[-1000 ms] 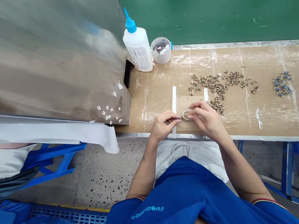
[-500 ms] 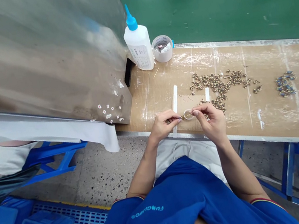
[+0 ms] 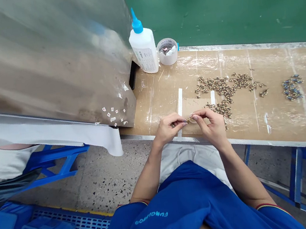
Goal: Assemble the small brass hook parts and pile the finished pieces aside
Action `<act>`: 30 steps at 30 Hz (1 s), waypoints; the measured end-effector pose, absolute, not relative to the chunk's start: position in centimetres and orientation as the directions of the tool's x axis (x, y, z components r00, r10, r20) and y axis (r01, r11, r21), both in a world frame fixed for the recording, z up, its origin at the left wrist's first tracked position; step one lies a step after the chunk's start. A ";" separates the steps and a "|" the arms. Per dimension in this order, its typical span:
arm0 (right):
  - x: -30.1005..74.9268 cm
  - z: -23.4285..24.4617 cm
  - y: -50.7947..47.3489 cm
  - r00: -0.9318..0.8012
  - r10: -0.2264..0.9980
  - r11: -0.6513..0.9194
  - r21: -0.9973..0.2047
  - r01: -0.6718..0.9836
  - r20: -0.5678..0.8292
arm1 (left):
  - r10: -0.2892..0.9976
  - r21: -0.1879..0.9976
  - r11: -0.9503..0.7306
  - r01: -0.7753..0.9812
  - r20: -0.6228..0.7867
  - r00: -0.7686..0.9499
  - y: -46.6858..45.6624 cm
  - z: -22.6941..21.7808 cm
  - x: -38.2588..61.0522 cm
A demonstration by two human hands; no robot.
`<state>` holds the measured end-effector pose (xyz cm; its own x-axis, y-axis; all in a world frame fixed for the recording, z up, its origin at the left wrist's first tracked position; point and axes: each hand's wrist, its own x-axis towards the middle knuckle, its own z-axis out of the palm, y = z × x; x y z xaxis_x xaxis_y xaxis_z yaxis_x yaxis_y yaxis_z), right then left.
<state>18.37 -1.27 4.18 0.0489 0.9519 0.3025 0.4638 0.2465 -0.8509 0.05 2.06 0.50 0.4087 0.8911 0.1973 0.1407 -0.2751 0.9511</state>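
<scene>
Two hands work close together over a cardboard bench top [image 3: 277, 121], the left hand [image 3: 169, 128] and right hand [image 3: 210, 128] pinching a small pale ring [image 3: 191, 120] between their fingertips. Such close, firm pinching steadies fine work. Brass fittings [image 3: 221, 89] lie just beyond, to the far right.

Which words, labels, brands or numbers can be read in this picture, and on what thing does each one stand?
On the blue shirt, in pale blue letters: "FUNCLUB", the last letters after it unclear.
On the label of the white squeeze bottle: small print, too small to read.
</scene>
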 end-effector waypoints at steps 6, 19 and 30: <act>18.4 4.3 -1.3 0.007 0.944 0.286 -0.828 0.482 0.330 | 0.889 0.950 -0.280 0.135 0.204 0.410 2.1 0.5 0.0; 18.2 4.7 -1.3 -0.041 0.921 0.350 -0.778 0.522 0.387 | 0.888 0.953 -0.275 0.127 0.201 0.413 2.0 0.5 0.0; 18.2 4.6 -1.2 -0.030 0.934 0.316 -0.782 0.538 0.357 | 0.890 0.956 -0.263 0.127 0.189 0.415 2.0 0.6 0.0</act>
